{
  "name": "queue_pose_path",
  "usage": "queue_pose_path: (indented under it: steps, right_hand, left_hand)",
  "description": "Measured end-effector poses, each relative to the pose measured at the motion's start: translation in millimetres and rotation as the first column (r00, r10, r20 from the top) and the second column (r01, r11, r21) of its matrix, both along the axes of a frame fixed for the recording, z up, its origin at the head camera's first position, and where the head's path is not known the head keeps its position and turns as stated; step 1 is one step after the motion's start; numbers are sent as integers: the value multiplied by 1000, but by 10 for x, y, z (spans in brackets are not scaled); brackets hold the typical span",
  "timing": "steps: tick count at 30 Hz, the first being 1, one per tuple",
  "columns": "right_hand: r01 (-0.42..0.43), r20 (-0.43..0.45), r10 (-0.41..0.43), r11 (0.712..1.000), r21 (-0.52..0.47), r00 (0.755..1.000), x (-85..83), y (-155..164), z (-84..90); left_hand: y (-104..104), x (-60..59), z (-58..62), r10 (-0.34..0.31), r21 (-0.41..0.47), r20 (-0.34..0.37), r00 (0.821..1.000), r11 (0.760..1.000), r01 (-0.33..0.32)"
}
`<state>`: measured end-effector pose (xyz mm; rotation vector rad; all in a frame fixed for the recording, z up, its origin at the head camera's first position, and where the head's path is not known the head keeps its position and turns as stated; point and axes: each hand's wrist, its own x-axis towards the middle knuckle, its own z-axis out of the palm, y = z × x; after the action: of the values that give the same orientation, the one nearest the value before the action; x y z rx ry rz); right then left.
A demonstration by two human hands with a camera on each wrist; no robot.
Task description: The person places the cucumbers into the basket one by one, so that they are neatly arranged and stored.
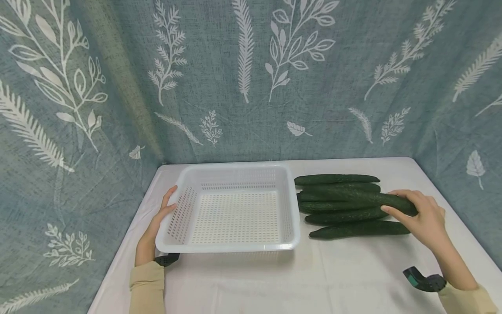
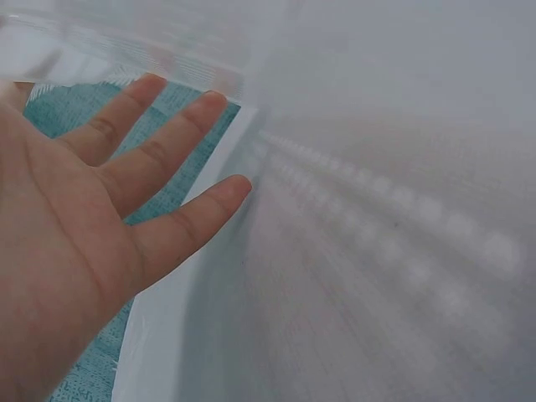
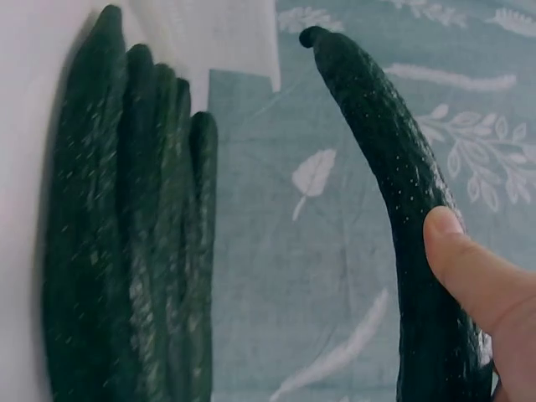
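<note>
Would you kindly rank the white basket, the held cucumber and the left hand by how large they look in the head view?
1. White basket, clearly largest.
2. Held cucumber, gripped by the right hand.
3. Left hand, resting against the basket's side, smallest.

Six cucumbers (image 1: 345, 205) lie on the right of the tabletop (image 1: 353, 274); one of them is in the right hand (image 1: 425, 218). One white perforated basket (image 1: 235, 209) sits to their left. Two hands show, the left hand (image 1: 157, 222) beside the basket.
</note>
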<state>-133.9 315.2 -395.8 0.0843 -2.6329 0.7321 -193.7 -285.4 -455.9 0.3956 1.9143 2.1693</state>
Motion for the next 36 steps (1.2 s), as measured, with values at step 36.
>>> queue_pose_path:
  steps: [36]
  right_hand:
    - [-146,-57,150,987,71,987,-143,-740,73]
  left_hand:
    - [-27,-27,-30,-2,29,-30,1000,1000,3]
